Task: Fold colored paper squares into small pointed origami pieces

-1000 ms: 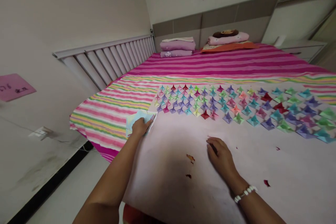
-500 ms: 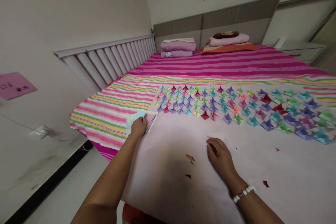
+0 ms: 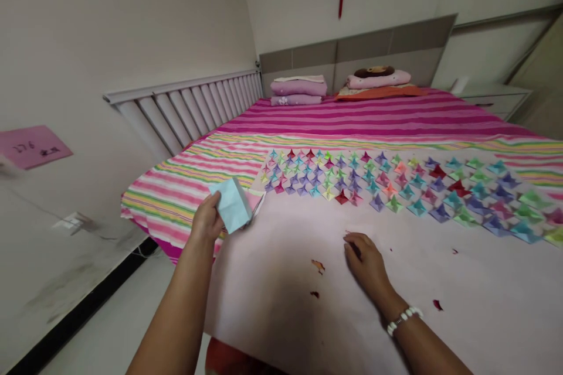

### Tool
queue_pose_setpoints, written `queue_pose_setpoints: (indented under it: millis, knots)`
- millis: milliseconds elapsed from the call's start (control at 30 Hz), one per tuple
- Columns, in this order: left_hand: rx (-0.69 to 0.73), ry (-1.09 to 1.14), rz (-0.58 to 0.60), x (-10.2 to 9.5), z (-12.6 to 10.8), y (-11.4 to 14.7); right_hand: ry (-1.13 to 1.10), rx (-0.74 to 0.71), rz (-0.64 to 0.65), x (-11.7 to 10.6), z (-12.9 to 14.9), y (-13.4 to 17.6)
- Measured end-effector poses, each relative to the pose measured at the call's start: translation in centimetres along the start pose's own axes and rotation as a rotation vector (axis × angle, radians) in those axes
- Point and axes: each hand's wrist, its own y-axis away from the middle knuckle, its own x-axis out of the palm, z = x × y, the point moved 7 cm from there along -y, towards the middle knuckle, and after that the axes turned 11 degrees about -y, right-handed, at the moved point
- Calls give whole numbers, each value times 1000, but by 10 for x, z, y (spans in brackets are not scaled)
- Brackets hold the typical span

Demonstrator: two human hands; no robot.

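Observation:
My left hand (image 3: 208, 218) pinches a light blue square sheet of paper (image 3: 235, 205) by its left edge and holds it tilted above the left end of the pale board (image 3: 272, 281). Below and behind that sheet lies a pile of coloured paper (image 3: 255, 199), partly hidden. My right hand (image 3: 367, 261), a white beaded bracelet (image 3: 403, 320) on its wrist, rests on the board with fingers loosely curled and a gap at the thumb; nothing shows in it. A tiny reddish scrap (image 3: 347, 232) lies at its fingertips. Rows of small folded paper pieces (image 3: 352, 179) in many colours stand beyond both hands.
Torn dark red and orange scraps (image 3: 318, 266) lie between my hands, and another red scrap (image 3: 437, 304) sits to the right. The board lies on a bed with a striped sheet (image 3: 176, 187). A white radiator (image 3: 189, 105) and folded bedding (image 3: 299, 91) are farther back.
My left hand has lifted a light blue sheet off the paper pile and moved slightly left with it. My right hand stays in place. The view has tipped upward a little.

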Motion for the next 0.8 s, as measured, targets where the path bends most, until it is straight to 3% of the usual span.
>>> queue_pose_setpoints:
  millis: [200,367,500,567,667,800]
  knots:
    - [-217,389,328,51,24,66,-212,147,14,-6,29,-3]
    - [-211,379,567,99,38,119,-369,167,29,-6,77,1]
    - [-127,287,783,129,38,159,-529,310,58,4,87,10]
    - [-68,160,805,135,41,169,-619,352,65,8,88,14]
    - [135,-66,721,133,41,170,-710,366,93,12,90,19]
    - [363,-151,658,126,30,165,-706,362,103,10,90,22]
